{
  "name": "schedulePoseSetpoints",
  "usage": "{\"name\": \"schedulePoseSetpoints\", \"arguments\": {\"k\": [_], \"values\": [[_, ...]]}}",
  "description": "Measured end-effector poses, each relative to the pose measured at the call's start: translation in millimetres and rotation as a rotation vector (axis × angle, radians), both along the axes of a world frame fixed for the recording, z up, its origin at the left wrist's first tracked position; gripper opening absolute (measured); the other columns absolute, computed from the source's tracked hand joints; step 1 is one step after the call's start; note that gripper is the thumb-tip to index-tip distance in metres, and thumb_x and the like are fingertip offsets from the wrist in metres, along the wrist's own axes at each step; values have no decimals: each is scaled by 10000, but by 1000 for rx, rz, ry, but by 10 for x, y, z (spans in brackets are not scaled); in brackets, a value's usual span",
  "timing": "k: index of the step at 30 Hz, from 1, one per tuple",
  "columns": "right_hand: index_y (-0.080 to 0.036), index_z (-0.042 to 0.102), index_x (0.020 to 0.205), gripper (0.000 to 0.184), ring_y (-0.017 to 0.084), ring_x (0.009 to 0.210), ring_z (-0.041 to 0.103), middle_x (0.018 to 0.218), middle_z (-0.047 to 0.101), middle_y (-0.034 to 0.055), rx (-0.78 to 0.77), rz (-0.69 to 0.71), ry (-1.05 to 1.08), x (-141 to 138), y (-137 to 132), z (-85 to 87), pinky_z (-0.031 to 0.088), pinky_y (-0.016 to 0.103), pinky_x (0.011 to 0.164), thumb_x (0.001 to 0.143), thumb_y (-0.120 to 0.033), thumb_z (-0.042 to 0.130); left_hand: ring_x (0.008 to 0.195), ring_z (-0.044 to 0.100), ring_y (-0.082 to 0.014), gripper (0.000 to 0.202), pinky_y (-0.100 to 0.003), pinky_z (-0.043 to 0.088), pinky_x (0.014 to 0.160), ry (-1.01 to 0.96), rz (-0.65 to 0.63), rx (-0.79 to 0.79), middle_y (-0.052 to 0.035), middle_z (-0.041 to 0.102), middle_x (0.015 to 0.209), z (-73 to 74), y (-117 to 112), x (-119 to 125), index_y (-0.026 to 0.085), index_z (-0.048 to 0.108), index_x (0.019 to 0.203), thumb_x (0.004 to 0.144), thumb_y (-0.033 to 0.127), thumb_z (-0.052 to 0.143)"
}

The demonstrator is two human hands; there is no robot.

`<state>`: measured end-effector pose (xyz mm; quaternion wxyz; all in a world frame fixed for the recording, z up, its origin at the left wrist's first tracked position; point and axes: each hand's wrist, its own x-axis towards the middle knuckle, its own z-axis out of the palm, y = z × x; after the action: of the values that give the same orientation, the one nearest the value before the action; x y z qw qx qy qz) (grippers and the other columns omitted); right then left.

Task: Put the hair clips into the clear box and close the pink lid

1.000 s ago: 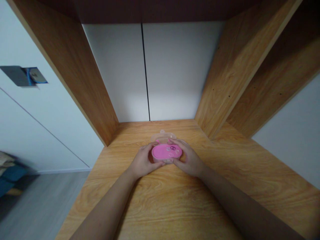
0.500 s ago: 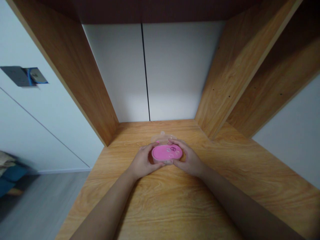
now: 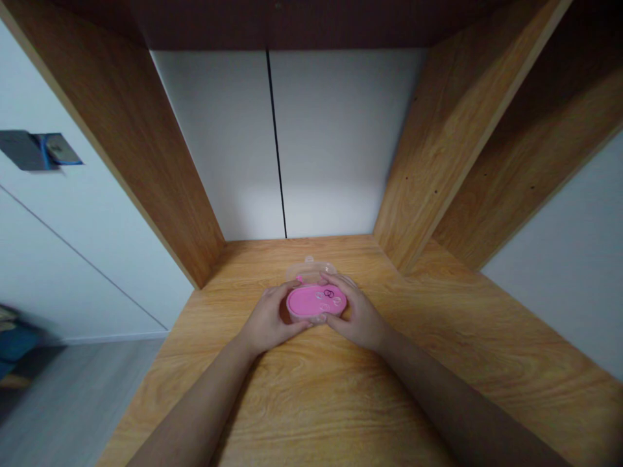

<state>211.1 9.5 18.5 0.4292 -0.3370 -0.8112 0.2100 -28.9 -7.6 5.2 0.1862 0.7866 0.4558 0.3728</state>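
Shift: scene sits slightly left in head view since earlier frame | Grip: left hand (image 3: 268,321) and right hand (image 3: 355,312) closed around pink-lidded plastic container (image 3: 315,301) | Location: on table (image 3: 302,402), toward rear | Label: small ring marks (image 3: 329,294), unreadable | Edges: wooden side panels (image 3: 165,175) well apart on both sides

Nothing legible; the pink lid (image 3: 304,301) shows only small rings (image 3: 329,294).
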Motion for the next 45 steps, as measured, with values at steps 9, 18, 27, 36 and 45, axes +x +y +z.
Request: {"name": "schedulePoseSetpoints", "arguments": {"k": [9, 18, 27, 36, 45], "values": [[-280, 544, 1344, 678, 312, 1232, 551, 1280, 628, 100, 10, -21, -12, -24, -19, 31, 417, 525, 1087, 708, -232, 774, 1213, 619, -310, 740, -493, 483, 1041, 36, -7, 12, -115, 624, 1355, 40, -8, 12, 258, 526, 1341, 712, 510, 823], [-268, 552, 1335, 653, 309, 1246, 543, 1287, 628, 107, -5, -25, -25, -21, -31, 27, 411, 525, 1101, 725, -262, 785, 1210, 623, -312, 732, -486, 488, 1040, 22, 0, 11, -121, 632, 1342, 43, -15, 1, 247, 528, 1328, 708, 499, 825], [-214, 582, 1299, 624, 299, 1215, 565, 1258, 651, 123, 13, -29, -39, -25, -17, 30, 429, 503, 1080, 720, -311, 792, 1226, 607, -304, 746, -483, 478, 1050, 46, -10, 11, -117, 608, 1372, 25, -25, -21, 253, 504, 1354, 725, 507, 813], [-261, 605, 1272, 625, 283, 1179, 594, 1221, 676, 80, 39, -3, -7, -20, -1, 50, 437, 477, 1072, 682, -288, 810, 1214, 617, -310, 794, -495, 485, 1048, 57, 17, 0, -129, 624, 1348, 13, -23, -28, 237, 490, 1383, 719, 529, 813], [-239, 591, 1283, 617, 285, 1204, 576, 1242, 661, 96, 44, -24, -60, -8, 0, 50, 422, 484, 1083, 704, -302, 794, 1210, 626, -295, 801, -470, 498, 1048, 15, -1, -1, -125, 627, 1351, 25, -32, -7, 220, 470, 1406, 733, 489, 813]]}}
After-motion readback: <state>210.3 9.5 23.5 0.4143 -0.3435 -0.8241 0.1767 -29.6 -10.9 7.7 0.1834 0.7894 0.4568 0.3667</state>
